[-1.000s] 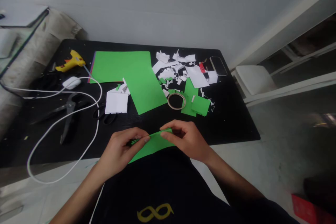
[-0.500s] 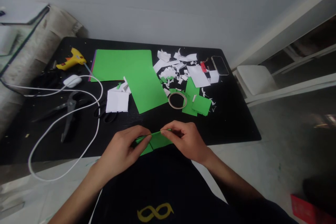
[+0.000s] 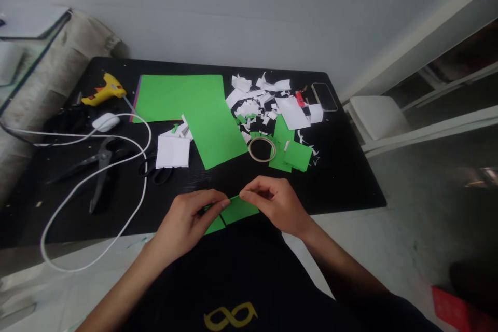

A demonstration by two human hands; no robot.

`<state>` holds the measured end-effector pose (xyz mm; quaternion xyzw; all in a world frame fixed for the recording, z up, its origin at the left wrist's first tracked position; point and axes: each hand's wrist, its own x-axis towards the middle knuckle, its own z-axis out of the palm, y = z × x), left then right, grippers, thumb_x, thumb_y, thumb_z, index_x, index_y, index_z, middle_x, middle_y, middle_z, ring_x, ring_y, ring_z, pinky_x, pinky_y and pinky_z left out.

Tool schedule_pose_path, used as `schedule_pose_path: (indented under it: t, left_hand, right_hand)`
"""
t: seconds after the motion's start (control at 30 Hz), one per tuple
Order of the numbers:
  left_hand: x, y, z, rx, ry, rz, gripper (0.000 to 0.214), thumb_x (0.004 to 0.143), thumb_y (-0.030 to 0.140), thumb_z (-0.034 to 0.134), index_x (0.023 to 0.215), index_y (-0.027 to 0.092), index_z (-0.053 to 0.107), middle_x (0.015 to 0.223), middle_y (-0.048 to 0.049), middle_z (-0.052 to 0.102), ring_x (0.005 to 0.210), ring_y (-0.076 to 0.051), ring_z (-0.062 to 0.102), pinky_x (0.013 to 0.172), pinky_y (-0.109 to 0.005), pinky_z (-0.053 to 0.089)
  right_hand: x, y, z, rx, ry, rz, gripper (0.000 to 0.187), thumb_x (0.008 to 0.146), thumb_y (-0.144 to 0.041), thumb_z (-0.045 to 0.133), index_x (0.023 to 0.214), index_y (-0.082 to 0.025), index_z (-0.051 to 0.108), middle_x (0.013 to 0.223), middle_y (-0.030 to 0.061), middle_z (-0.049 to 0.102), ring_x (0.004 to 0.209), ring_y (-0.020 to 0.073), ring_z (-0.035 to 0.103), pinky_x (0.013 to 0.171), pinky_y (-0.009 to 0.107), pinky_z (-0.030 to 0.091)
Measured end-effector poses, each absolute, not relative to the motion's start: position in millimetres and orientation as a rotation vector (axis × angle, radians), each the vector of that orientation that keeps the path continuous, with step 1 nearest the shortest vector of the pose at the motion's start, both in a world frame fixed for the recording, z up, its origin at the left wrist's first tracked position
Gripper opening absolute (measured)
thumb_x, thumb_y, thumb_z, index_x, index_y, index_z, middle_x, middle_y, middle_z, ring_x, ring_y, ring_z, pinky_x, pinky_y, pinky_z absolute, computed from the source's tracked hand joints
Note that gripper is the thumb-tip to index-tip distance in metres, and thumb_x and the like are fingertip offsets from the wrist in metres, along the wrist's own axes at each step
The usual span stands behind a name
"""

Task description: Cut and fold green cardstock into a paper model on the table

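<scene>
Both hands pinch a small folded green paper piece at the near edge of the black table. My left hand grips its left part, thumb and fingers pressed together. My right hand pinches the top right edge. The paper shows a crease down its middle and hangs partly over my dark shirt.
Two larger green sheets lie mid-table, with white paper scraps, a tape ring and small green pieces. At left lie a yellow glue gun, white cable, pliers and scissors. A phone sits far right.
The green piece has been folded smaller, and a crease now shows. Both hands have moved closer together and slightly down toward the table edge.
</scene>
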<state>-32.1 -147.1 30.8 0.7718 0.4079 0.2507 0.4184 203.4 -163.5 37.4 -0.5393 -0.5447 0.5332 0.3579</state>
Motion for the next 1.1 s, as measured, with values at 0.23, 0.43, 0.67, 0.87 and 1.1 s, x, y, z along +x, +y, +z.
schedule_pose_path:
  t: [0.23,0.43,0.67,0.87,1.1]
  left_hand:
    - [-33.9,-145.9,26.9,1.943,1.041,0.644,0.020,0.105,0.032,0.060,0.099,0.022,0.076,0.088,-0.0006,0.078,0.072,-0.013,0.071,0.065,-0.024,0.052]
    - [-35.9,-147.2,25.6,1.935,1.032,0.660,0.018,0.105,0.031,0.061,0.100,0.022,0.076,0.090,-0.0012,0.079,0.076,-0.014,0.073,0.068,-0.024,0.053]
    - [-35.5,-148.0,27.2,1.952,1.046,0.703,0.015,0.104,0.029,0.063,0.101,0.023,0.076,0.090,0.0002,0.079,0.075,-0.013,0.073,0.066,-0.023,0.053]
    - [-38.5,-151.2,25.3,1.996,1.040,0.749,0.013,0.104,0.027,0.063,0.103,0.023,0.076,0.091,-0.0004,0.080,0.076,-0.013,0.074,0.067,-0.023,0.055]
    - [-37.6,-152.3,26.2,2.110,1.025,0.796,0.012,0.105,0.026,0.062,0.108,0.023,0.073,0.094,-0.0003,0.081,0.079,-0.014,0.076,0.071,-0.024,0.057]
  right_hand:
    - [202.7,-160.2,37.4,-1.364,-1.279,1.459,0.021,0.083,-0.041,0.087,0.086,-0.021,0.080,0.082,0.0026,0.080,0.077,0.0183,0.075,0.073,0.032,0.060]
    - [204.5,-161.0,39.1,-1.330,-1.281,1.461,0.019,0.084,-0.040,0.086,0.085,-0.022,0.081,0.082,0.0023,0.080,0.077,0.0178,0.075,0.072,0.031,0.059]
    - [202.4,-165.5,38.4,-1.309,-1.287,1.387,0.014,0.086,-0.038,0.085,0.088,-0.024,0.083,0.083,0.0014,0.082,0.080,0.0186,0.078,0.075,0.032,0.063]
    - [201.1,-166.9,37.1,-1.268,-1.270,1.371,0.010,0.084,-0.032,0.088,0.090,-0.025,0.083,0.087,0.0004,0.083,0.082,0.0176,0.079,0.076,0.029,0.063]
    - [202.7,-165.9,38.7,-1.270,-1.258,1.391,0.011,0.083,-0.030,0.088,0.090,-0.025,0.082,0.088,0.0003,0.082,0.084,0.0173,0.078,0.077,0.028,0.061]
